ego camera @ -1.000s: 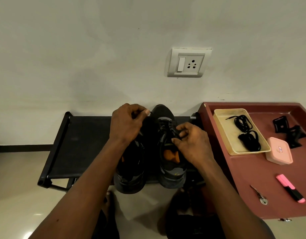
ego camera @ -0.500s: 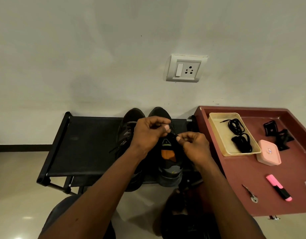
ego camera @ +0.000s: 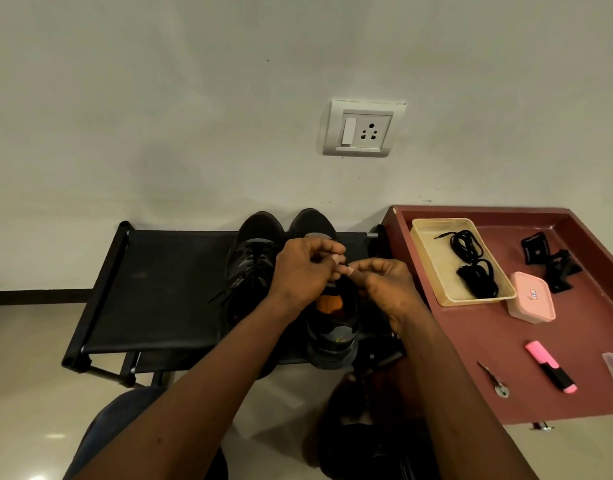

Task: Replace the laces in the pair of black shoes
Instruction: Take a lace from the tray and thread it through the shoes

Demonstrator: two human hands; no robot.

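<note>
Left shoe (ego camera: pixel 253 258) & right shoe (ego camera: pixel 332 330), both black, sit side by side on black shoe rack (ego camera: pixel 159 289), toes to wall, left one w/ loose lacing trailing off its side, right one w/ orange lining showing. Left hand (ego camera: pixel 301 268) & right hand (ego camera: pixel 384 282) meet fingertip to fingertip over right shoe's tongue, fingers curled, both hands pinching a thin black lace (ego camera: pixel 346 264) btwn them. Red table (ego camera: pixel 488 375) just right of rack carries cream tray (ego camera: pixel 433 258) w/ coiled black laces (ego camera: pixel 471 261), pink box (ego camera: pixel 532 301) just beside tray's near corner, pink highlighter (ego camera: pixel 551 365) nearer the person
</note>
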